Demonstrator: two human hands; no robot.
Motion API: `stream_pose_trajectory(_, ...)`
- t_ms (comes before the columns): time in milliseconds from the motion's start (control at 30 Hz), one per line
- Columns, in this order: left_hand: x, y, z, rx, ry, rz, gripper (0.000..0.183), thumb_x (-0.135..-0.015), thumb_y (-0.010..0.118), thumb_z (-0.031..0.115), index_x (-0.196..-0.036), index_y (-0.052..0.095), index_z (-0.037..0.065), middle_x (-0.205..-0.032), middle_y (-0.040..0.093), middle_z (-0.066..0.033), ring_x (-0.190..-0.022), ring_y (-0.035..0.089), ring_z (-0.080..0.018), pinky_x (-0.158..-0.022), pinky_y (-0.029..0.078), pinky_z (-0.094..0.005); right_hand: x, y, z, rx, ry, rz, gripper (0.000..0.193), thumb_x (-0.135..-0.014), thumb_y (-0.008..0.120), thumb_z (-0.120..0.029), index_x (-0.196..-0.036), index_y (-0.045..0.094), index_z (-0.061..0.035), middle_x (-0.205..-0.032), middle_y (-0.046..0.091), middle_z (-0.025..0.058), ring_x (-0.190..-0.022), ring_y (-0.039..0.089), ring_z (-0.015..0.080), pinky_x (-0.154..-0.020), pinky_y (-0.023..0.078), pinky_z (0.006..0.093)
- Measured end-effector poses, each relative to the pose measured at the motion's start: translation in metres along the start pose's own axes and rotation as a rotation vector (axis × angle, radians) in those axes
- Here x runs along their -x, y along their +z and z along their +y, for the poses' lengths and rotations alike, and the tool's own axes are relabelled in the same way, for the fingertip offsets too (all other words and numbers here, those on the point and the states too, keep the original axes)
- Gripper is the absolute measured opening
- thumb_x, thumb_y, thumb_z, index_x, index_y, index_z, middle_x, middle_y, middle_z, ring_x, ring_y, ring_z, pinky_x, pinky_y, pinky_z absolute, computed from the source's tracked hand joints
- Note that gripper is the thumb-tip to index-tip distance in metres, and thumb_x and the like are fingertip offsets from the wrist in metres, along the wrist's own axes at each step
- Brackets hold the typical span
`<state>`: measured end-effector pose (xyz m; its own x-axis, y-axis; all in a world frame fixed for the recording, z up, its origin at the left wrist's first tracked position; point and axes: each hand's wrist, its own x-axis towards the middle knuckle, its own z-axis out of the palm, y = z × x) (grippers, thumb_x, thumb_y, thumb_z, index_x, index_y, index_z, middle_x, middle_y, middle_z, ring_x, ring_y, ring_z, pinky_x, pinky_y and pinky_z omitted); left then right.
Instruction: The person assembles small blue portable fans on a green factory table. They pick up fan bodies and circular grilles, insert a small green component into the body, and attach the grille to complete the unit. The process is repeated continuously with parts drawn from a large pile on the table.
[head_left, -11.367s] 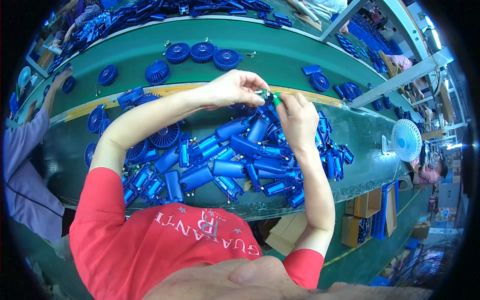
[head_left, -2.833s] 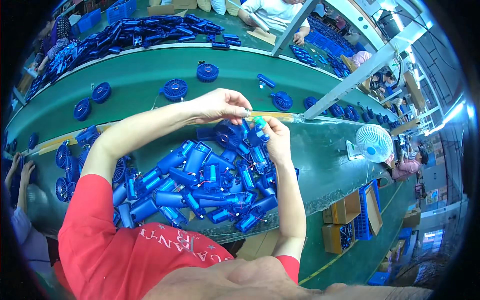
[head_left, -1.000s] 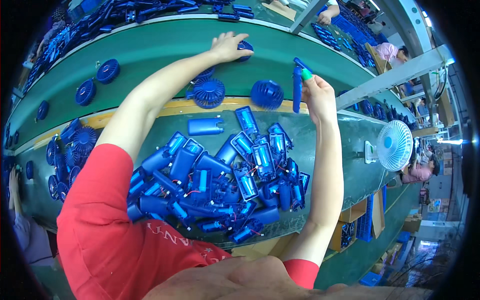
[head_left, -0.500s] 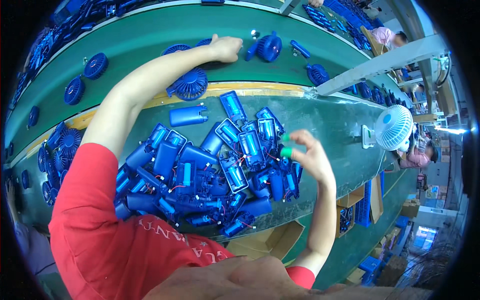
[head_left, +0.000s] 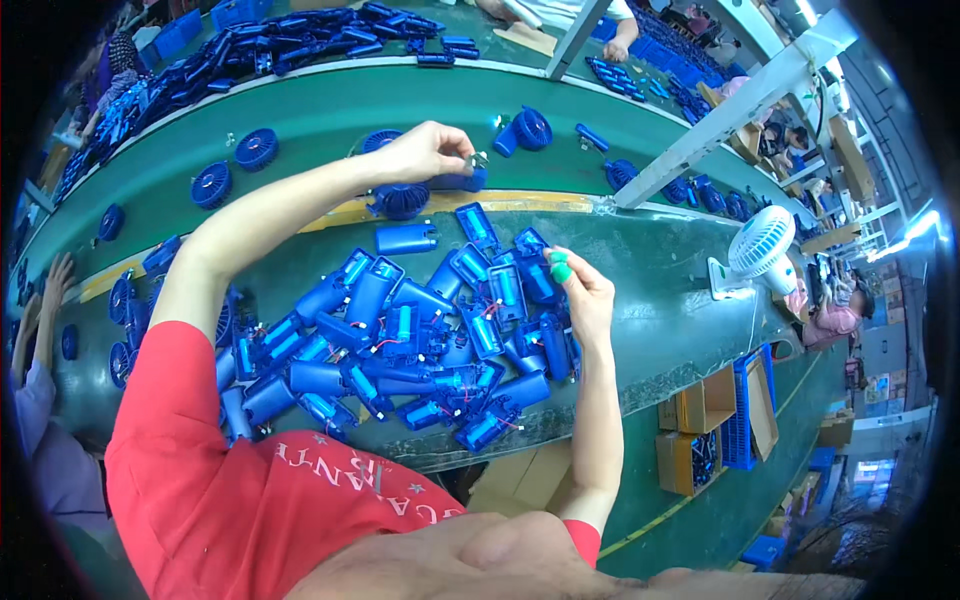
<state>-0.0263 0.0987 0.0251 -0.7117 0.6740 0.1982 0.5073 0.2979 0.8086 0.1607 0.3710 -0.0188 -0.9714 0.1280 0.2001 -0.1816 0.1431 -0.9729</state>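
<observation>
Several blue handle casings (head_left: 375, 290), many open with a light-blue battery cell and thin wires inside, lie heaped on the green worktable. At the heap's far right edge, my right hand (head_left: 588, 298) has its thumb and finger, tipped with green finger covers, closed on a blue handle casing (head_left: 530, 242). My left hand (head_left: 425, 155) reaches over the conveyor belt's near edge. Its fingers are pinched on something small beside a blue part (head_left: 468, 181), and the hand hides most of it. Just below that wrist rests a round blue fan head (head_left: 402, 201).
Blue fan heads (head_left: 257, 148) ride the green belt (head_left: 330, 105). A white desk fan (head_left: 762, 240) stands on the right of the table. Cardboard boxes (head_left: 690, 462) sit lower right. A metal post (head_left: 720, 120) crosses the upper right. Another person's hand (head_left: 60, 275) is at far left.
My left hand has drawn nearer, from over the belt toward its near edge, now beside a blue part. My right hand's parted fingers have closed at a casing. The whole view has shifted.
</observation>
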Motion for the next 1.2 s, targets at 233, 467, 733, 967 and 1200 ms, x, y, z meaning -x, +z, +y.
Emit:
stream_pose_trajectory(233,0.027,0.010,0.047,0.647,-0.134,-0.092,0.021,-0.086,0.063,0.009,-0.104,0.055,0.001,-0.085,0.066,-0.0084,-0.070,0.063,-0.0113,-0.063,0.052,-0.0228,-0.024,0.031,-0.029,-0.308,0.090,0.046,0.033,-0.088,0.064,-0.014,-0.115,0.059,0.0058,-0.090,0.068,0.0124,-0.087,0.063,0.0162,-0.082,0.048,0.0284)
stream_pose_trajectory(467,0.061,0.015,0.065,0.838,-0.221,-0.204,0.028,-0.088,0.064,0.010,-0.112,0.056,-0.002,-0.091,0.066,-0.0101,-0.080,0.064,-0.0140,-0.072,0.053,-0.0249,-0.009,0.058,-0.053,-0.177,-0.033,-0.145,0.027,-0.093,0.056,-0.009,-0.117,0.060,0.0021,-0.095,0.067,0.0083,-0.088,0.062,0.0140,-0.081,0.049,0.0271)
stream_pose_trajectory(733,0.073,0.021,0.071,0.847,-0.217,-0.196,0.030,-0.087,0.065,0.011,-0.114,0.062,-0.002,-0.095,0.067,-0.0105,-0.084,0.064,-0.0144,-0.076,0.053,-0.0264,-0.002,0.072,-0.078,-0.149,0.059,-0.160,0.026,-0.091,0.060,-0.010,-0.110,0.062,0.0063,-0.094,0.068,0.0118,-0.089,0.063,0.0150,-0.084,0.049,0.0286)
stream_pose_trajectory(967,0.074,0.024,0.071,0.745,-0.175,-0.154,0.029,-0.086,0.066,0.011,-0.114,0.064,0.001,-0.096,0.068,-0.0093,-0.083,0.064,-0.0132,-0.076,0.052,-0.0260,0.000,0.079,-0.083,-0.119,0.059,-0.154,0.022,-0.090,0.063,-0.014,-0.103,0.066,0.0027,-0.088,0.068,0.0067,-0.081,0.060,0.0100,-0.077,0.047,0.0240)
stream_pose_trajectory(1200,0.074,0.029,0.069,0.847,-0.244,-0.202,0.030,-0.086,0.066,0.010,-0.113,0.063,-0.001,-0.096,0.067,-0.0097,-0.084,0.064,-0.0139,-0.076,0.053,-0.0258,-0.002,0.074,-0.078,-0.014,0.097,-0.170,0.021,-0.089,0.065,-0.019,-0.097,0.067,0.0005,-0.083,0.066,-0.0001,-0.076,0.054,0.0040,-0.070,0.042,0.0192)
